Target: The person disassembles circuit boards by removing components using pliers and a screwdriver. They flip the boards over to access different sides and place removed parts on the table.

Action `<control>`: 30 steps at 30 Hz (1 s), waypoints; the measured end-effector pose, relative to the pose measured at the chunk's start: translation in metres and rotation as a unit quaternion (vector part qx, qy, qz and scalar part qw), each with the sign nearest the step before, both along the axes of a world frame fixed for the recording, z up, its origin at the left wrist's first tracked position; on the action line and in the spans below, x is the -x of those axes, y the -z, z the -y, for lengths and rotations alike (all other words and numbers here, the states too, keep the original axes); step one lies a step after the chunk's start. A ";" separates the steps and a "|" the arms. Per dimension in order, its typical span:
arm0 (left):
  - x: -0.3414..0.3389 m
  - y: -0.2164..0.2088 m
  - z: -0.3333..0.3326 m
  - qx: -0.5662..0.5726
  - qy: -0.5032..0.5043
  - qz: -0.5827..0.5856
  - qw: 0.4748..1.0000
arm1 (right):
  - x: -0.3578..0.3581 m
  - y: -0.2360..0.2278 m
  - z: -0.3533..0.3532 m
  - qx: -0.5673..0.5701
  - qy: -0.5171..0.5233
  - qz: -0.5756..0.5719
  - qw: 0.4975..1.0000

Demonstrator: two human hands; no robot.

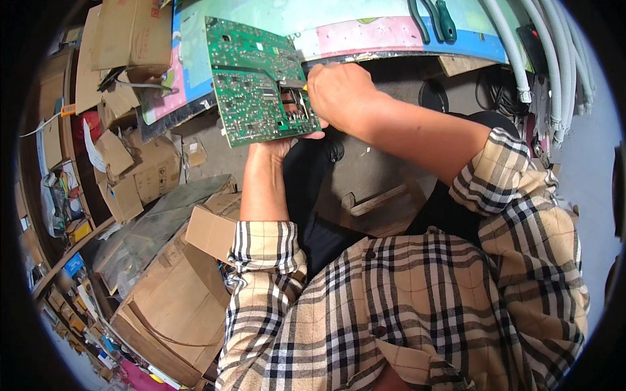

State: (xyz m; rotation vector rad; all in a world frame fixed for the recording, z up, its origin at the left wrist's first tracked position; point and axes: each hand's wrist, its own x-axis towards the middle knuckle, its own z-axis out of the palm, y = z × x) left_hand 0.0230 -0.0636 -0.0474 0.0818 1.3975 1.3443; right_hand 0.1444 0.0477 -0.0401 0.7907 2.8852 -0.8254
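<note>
Currently hands (344, 94) at circuit board (244, 98), overlapping table edge (391, 49); pliers (418, 22) well apart.

The left hand (276, 149) supports the green circuit board (244, 107) from below, and the board is tilted. At the right edge of the board, the right hand (342, 94) grips a thin flat tool (291, 84), which points leftward over the board; whether it touches, I cannot tell. Beyond the board lies a table (385, 40) with coloured surface. Well to the right of the board are a green-handled tool (446, 25) and pale corrugated hoses (513, 49); to its left, a cardboard box (134, 36).
</note>
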 end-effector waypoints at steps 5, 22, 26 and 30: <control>0.015 0.010 0.002 -0.090 -0.055 0.204 0.973 | -0.001 -0.017 0.002 0.104 -0.024 0.012 0.994; 0.021 0.010 0.005 -0.123 0.024 0.279 0.952 | -0.002 -0.023 -0.025 0.031 -0.085 0.105 0.990; 0.012 0.005 0.000 -0.109 0.012 0.235 0.966 | 0.001 -0.025 -0.024 0.043 -0.089 0.122 0.988; 0.011 0.008 0.003 -0.097 -0.012 0.204 0.974 | 0.000 -0.030 -0.023 0.048 -0.087 0.129 0.987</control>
